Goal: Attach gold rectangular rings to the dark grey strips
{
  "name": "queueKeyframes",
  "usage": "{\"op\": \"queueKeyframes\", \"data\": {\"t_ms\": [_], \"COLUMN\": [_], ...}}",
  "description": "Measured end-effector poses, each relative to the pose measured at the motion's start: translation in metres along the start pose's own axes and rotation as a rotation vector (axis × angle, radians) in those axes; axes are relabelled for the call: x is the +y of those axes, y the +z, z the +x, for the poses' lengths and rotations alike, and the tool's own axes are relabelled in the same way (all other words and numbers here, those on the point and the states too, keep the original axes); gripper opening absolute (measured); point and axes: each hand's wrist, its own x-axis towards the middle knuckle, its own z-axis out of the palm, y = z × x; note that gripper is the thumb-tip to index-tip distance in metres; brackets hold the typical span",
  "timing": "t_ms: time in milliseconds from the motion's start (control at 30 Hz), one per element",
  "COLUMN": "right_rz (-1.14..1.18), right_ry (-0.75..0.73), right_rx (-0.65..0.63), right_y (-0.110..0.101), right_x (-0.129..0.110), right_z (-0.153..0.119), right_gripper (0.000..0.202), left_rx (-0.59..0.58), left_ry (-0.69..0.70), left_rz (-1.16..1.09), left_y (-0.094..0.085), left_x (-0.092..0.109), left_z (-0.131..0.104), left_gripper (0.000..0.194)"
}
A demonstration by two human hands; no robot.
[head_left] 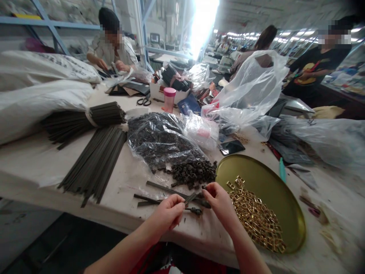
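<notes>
My left hand (171, 209) is closed in a pinch on a short dark strap (190, 198), which slants up toward the other hand. At the strap's far end my right hand (219, 199) pinches a small dark loop (203, 188), partly hidden by the fingertips. Beneath and beside the hands, several dark straps (159, 187) lie on the table. A pile of small dark loops (194, 172) spills from a clear plastic bag (165, 139) just beyond. To the right, gold metal buckles (256, 217) are heaped on an oval gold tray (288, 201).
Bundles of dark strips (95, 163) lie at the left by white sacks (42, 95). A phone (232, 147), a pink-lidded jar (169, 99), scissors (144, 101) and plastic bags (251, 87) stand farther back. A person (114, 45) works across the table; others are at the right.
</notes>
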Motion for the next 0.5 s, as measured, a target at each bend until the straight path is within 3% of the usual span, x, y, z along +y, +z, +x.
{"op": "queueKeyframes", "data": {"t_ms": [133, 200, 300, 500], "right_rz": [0.752, 0.944, 1.08, 1.193], "right_ry": [0.11, 0.159, 0.183, 0.219], "right_rx": [-0.157, -0.192, -0.187, -0.048], "right_y": [-0.006, -0.007, -0.008, -0.009], "right_x": [-0.014, -0.019, -0.021, -0.023], "right_z": [-0.027, -0.036, -0.045, -0.055], "right_gripper": [0.025, 0.025, 0.023, 0.027], "left_rx": [-0.031, -0.035, -0.038, -0.05], "left_ry": [0.022, 0.037, 0.059, -0.016], "left_rz": [0.05, 0.061, 0.078, 0.061], "left_y": [0.011, 0.014, 0.015, 0.02], "left_x": [-0.001, -0.002, -0.005, -0.002], "left_z": [-0.001, 0.0, -0.002, -0.016], "left_gripper": [0.013, 0.011, 0.012, 0.012]}}
